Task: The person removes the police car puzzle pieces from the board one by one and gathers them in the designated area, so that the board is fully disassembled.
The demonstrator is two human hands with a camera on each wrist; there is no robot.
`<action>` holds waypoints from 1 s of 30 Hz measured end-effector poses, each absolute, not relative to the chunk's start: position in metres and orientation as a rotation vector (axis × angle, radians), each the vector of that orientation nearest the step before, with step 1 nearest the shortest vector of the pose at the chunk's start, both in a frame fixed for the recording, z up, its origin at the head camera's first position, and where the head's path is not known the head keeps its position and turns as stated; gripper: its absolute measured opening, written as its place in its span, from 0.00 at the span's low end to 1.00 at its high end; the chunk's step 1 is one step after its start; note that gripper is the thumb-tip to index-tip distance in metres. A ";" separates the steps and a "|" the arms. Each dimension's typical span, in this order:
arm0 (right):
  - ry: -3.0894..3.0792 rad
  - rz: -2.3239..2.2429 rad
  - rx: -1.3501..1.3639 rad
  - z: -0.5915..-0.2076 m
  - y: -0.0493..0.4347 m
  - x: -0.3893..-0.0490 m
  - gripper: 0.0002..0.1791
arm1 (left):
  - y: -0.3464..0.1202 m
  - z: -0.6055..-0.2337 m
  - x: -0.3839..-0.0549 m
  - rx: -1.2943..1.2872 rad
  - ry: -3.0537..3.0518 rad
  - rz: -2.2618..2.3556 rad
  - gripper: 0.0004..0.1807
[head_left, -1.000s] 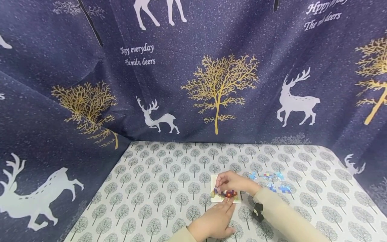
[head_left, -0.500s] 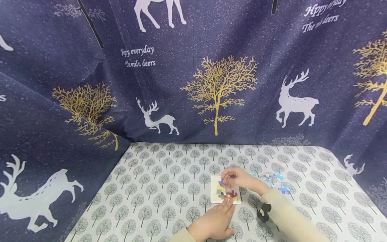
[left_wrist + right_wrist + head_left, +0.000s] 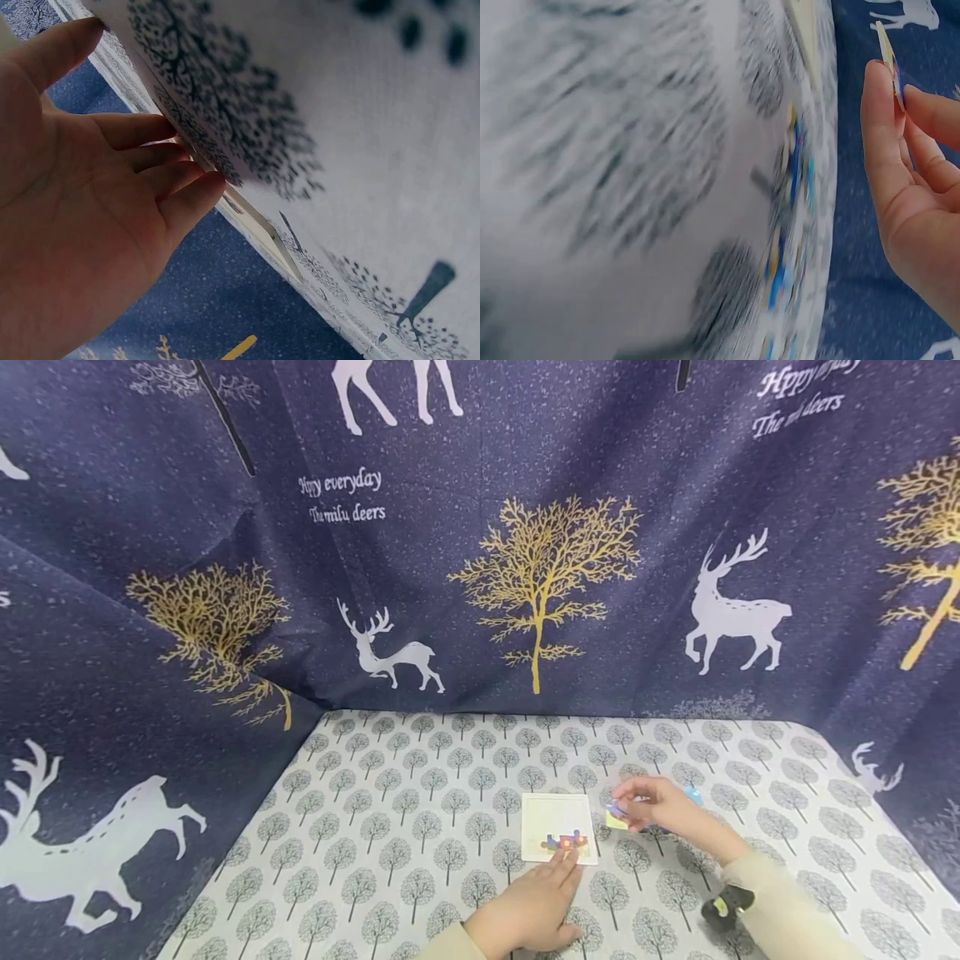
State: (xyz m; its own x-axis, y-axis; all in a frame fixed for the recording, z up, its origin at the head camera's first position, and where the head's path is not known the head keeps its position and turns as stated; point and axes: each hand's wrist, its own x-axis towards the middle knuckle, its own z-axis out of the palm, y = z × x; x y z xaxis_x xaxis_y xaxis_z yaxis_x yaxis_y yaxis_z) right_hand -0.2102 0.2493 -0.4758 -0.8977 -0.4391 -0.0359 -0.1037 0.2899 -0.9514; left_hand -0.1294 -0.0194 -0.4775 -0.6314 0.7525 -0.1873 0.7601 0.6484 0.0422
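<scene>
My right hand (image 3: 658, 806) pinches a yellow and purple jigsaw piece (image 3: 616, 817) between thumb and fingers, raised off the cloth to the right of the puzzle tray. In the right wrist view that jigsaw piece (image 3: 889, 66) is seen nearly edge-on. The square cream puzzle tray (image 3: 555, 810) lies flat, with a few red and purple joined pieces (image 3: 567, 842) along its lower edge. My left hand (image 3: 531, 906) lies with fairly straight fingers, their tips over the tray's near edge. The left wrist view shows its fingertips (image 3: 212, 180) right at the tray (image 3: 259, 225).
Loose blue jigsaw pieces (image 3: 694, 795) lie on the cloth right of the tray, mostly hidden by the right hand. More loose pieces (image 3: 793, 161) show blurred in the right wrist view. A tree-print cloth (image 3: 360, 860) covers the table; a dark deer-print curtain (image 3: 480, 568) hangs behind.
The right hand has lifted the yellow and purple jigsaw piece off the tray and carried it right, towards the loose pieces. The left hand has stayed put.
</scene>
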 end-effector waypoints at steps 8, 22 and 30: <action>2.300 -1.562 -0.488 -0.477 0.273 -0.188 0.15 | -0.020 -0.473 -0.129 1.229 2.666 -0.053 0.42; 2.308 -1.537 -0.669 -0.494 0.277 -0.178 0.10 | -0.020 -0.477 -0.130 1.237 2.663 -0.034 0.42; 2.358 -1.499 -0.627 -0.493 0.275 -0.172 0.15 | -0.020 -0.478 -0.130 1.224 2.662 -0.028 0.42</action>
State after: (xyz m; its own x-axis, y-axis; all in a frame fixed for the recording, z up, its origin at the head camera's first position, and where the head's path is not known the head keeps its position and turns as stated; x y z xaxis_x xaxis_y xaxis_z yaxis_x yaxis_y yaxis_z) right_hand -0.1718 0.2752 -0.4932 -0.8674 -0.4976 -0.0011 -0.2101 0.3683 -0.9056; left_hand -0.1303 -0.0199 -0.4776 -0.6328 0.7486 -0.1982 0.7525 0.6548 0.0705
